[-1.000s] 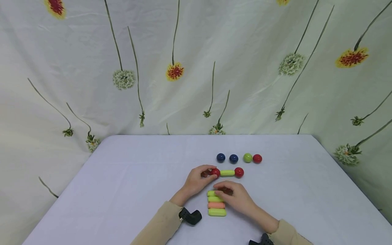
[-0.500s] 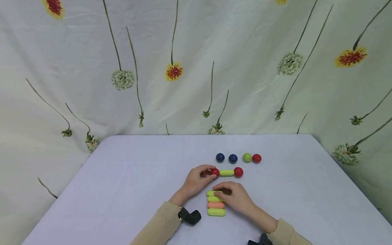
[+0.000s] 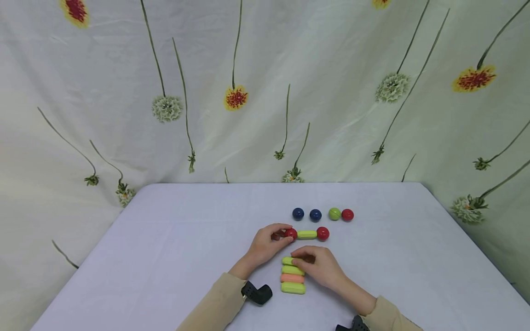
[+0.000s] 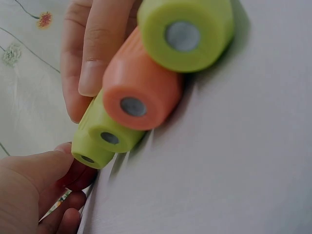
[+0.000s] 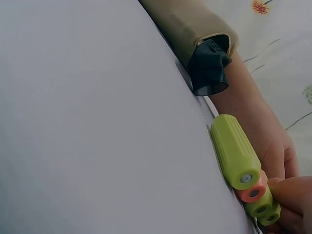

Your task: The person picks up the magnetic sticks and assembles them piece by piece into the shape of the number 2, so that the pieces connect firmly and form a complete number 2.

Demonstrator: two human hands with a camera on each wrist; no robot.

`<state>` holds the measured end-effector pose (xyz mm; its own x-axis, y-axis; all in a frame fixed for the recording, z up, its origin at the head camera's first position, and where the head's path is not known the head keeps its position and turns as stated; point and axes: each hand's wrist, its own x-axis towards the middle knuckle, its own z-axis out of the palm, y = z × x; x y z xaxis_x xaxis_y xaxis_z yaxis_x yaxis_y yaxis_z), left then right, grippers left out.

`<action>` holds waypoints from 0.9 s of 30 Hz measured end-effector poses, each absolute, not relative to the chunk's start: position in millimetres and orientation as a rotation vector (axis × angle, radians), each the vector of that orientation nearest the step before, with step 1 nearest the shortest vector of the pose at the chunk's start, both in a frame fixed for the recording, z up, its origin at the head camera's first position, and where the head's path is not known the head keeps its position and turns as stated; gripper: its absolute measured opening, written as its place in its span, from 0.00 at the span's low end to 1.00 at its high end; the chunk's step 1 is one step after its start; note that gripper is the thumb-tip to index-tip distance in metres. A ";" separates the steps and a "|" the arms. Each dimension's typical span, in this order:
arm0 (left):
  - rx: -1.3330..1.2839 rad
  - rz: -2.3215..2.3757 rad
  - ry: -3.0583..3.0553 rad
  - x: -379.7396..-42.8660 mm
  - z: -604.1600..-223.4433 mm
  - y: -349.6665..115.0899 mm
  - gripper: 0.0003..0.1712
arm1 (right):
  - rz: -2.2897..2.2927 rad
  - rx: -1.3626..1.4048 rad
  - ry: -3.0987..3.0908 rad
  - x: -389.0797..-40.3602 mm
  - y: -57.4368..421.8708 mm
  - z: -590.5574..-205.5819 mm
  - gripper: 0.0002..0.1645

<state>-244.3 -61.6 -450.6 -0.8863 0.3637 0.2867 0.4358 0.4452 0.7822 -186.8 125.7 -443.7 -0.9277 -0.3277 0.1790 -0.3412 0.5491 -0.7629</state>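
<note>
My left hand (image 3: 265, 242) pinches a red ball (image 3: 291, 234) at the left end of a yellow-green magnetic rod (image 3: 307, 235). A second red ball (image 3: 323, 233) sits at that rod's right end. Nearer to me lie stacked rows of rods: two yellow-green rods, an orange rod (image 3: 292, 278) and another yellow-green rod (image 3: 293, 288). My right hand (image 3: 319, 264) pinches the farthest rod (image 3: 287, 261) at its right end, thumb on the near side. Grey metal discs show in the rod ends in the left wrist view, on the nearest rod (image 4: 204, 19) for one.
Behind the joined piece, two dark blue balls (image 3: 307, 214), a green ball (image 3: 334, 214) and a red ball (image 3: 347, 214) stand in a row. A white cloth covers the table (image 3: 186, 239). A flower-patterned curtain (image 3: 256, 138) hangs at its far edge.
The farthest rod has shifted slightly to the right along with my right hand. My left hand stays on the red ball.
</note>
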 end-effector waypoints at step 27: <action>-0.736 -1.442 -2.595 -244.1 -449.9 -61.8 0.20 | 1.432 0.395 -2.667 -191.9 144.7 -432.8 0.10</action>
